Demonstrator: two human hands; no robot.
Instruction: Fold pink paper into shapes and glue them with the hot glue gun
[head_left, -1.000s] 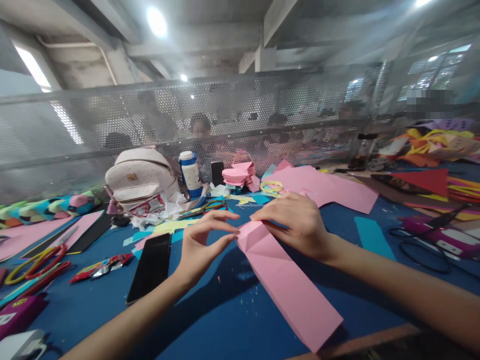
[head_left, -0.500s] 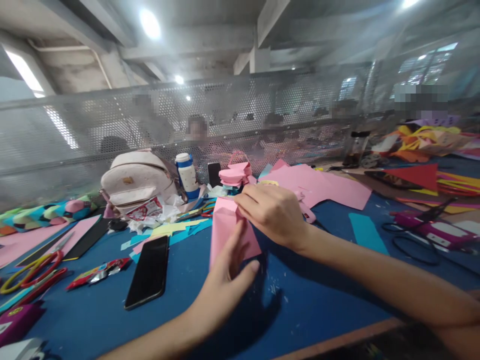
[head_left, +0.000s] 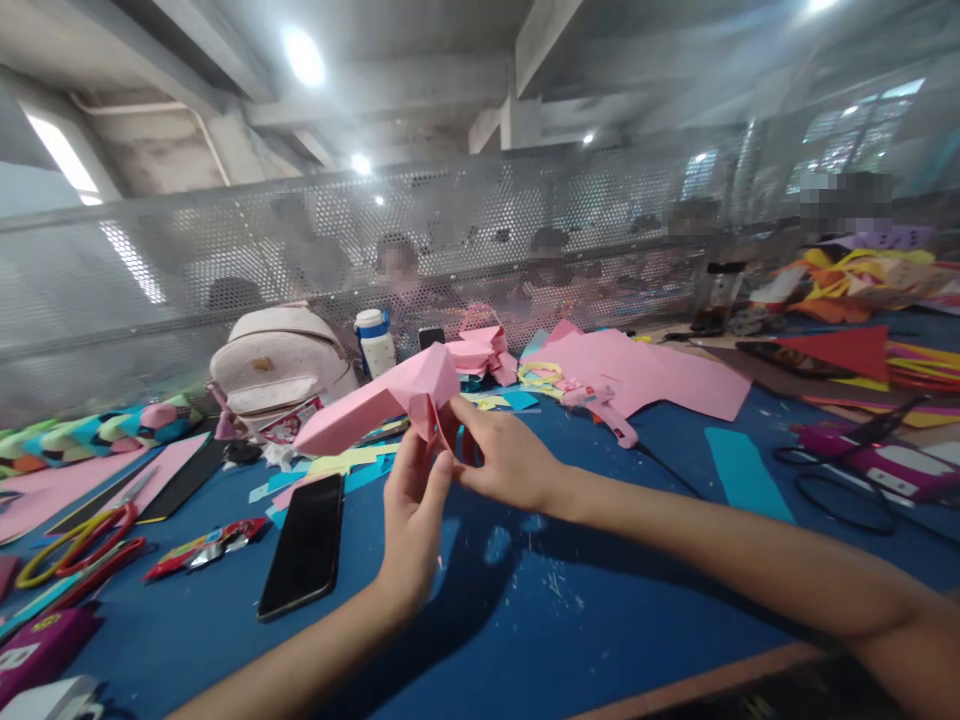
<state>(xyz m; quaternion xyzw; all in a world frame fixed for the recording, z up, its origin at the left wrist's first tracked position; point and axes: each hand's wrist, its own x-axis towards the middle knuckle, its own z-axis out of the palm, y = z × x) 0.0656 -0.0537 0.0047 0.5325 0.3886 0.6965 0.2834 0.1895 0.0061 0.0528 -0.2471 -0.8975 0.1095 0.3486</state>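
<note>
A folded pink paper piece [head_left: 375, 402], long and box-like, is held up above the blue table, its far end pointing left. My left hand [head_left: 414, 505] grips its near end from below, fingers partly hidden behind the paper. On the right side of the same end, my right hand [head_left: 506, 455] pinches a flap with thumb and fingers. Folds hang loose between the two hands. Beyond them lie stacked pink folded papers [head_left: 476, 355], and a pink glue gun [head_left: 600, 402] rests to the right of my right hand.
A black phone [head_left: 301, 548], a red snack wrapper [head_left: 206, 548] and scissors [head_left: 79, 545] lie on the left. Behind stand a white backpack [head_left: 281, 350] and a bottle [head_left: 375, 342]. Pink sheets [head_left: 645, 365], a blue strip [head_left: 746, 475] and a purple glue gun [head_left: 874, 460] are on the right.
The pink paper has been lifted and turned from pointing toward me to pointing left. My left hand has closed on it, and my right hand has come lower and a little nearer.
</note>
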